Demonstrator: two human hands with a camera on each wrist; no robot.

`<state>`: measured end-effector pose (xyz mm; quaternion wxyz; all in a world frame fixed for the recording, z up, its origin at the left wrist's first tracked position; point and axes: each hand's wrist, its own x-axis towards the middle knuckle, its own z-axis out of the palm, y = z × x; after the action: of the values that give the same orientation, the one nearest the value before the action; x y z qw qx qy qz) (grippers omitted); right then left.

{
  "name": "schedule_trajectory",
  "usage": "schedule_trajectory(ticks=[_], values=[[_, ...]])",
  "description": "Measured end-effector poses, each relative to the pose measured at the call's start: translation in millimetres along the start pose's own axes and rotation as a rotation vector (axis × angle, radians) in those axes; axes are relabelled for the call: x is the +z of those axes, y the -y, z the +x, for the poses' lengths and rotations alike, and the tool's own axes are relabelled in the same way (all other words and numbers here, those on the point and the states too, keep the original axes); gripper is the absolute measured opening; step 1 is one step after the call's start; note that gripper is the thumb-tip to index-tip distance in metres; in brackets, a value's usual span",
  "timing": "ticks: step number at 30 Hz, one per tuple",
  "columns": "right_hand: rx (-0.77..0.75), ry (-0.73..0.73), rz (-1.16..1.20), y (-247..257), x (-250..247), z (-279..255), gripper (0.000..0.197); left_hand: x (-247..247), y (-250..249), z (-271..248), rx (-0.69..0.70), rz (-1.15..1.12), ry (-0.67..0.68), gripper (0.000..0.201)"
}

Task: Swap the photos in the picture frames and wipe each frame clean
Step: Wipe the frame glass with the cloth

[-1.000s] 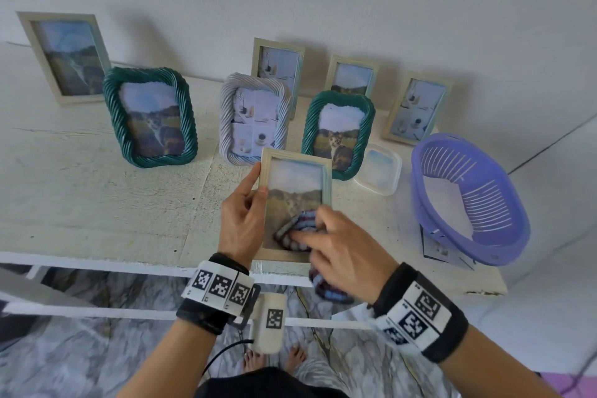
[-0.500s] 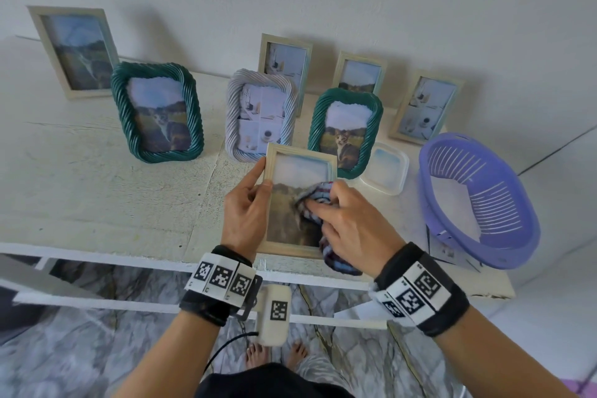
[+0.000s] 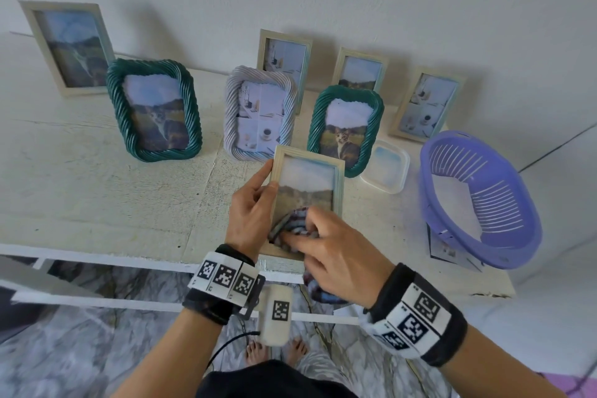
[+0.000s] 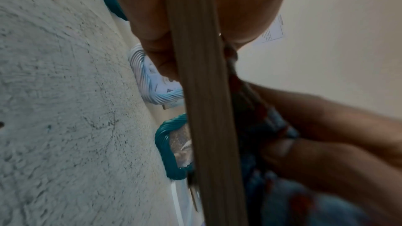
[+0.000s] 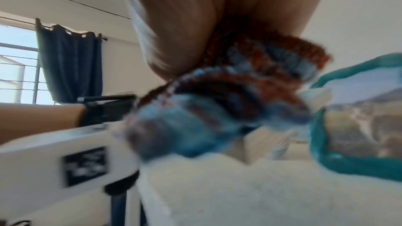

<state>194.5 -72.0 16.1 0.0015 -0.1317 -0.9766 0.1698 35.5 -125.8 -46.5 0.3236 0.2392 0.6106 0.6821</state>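
White shelf [image 3: 97, 191], lower centre: your left hand [image 3: 250, 210] pinched the frame [image 3: 307, 171] edge; your right hand [image 3: 336, 252] fingers pressed the cloth [image 3: 295, 223] onto its glass.

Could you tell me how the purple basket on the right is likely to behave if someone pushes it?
The purple basket looks like thin slotted plastic, so it is probably light and would slide easily. It sits tilted, with papers beneath its near side, so a push may well rock or tip it. Its wall might flex a little.
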Motion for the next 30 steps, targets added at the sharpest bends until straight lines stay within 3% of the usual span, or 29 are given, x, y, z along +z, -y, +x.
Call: schedule_trajectory(ticks=[2, 7, 12, 15, 19, 22, 26, 30], values=[[0.003, -0.03, 0.015, -12.0, -3.9, -0.7, 0.029, 1.2, -0.3, -2.0, -0.016, -0.024, 0.004, 0.038], [0.185, -0.198, -0.071, -34.2, -13.0, 8.7, 0.024, 4.0, -1.2, -4.5, -0.031, -0.079, 0.004, 0.047], [0.039, -0.078, -0.02, -0.3, 2.1, 1.3, 0.035, 0.4, -2.4, 0.8, -0.016, -0.028, -0.005, 0.039], [0.039, -0.056, -0.046, -8.0, 1.6, -3.1, 0.042, -3.1, 4.9, -1.6, -0.028, -0.053, -0.01, 0.039], [0.095, -0.056, -0.138, -18.6, -1.4, -8.6, 0.035, -7.0, 8.2, -3.2, -0.031, -0.088, -0.024, 0.042], [0.071, -0.027, -0.08, -10.7, 7.1, -6.3, 0.031, -7.8, 5.7, -2.1, -0.023, -0.092, -0.03, 0.033], [0.024, 0.007, 0.033, -5.1, 13.2, 4.0, 0.029, -3.9, 3.9, -2.9, -0.024, -0.108, -0.018, 0.038], [0.029, -0.009, -0.009, -8.0, 8.0, 17.1, 0.031, -2.5, 6.0, -1.5, -0.026, -0.144, -0.036, 0.038]])
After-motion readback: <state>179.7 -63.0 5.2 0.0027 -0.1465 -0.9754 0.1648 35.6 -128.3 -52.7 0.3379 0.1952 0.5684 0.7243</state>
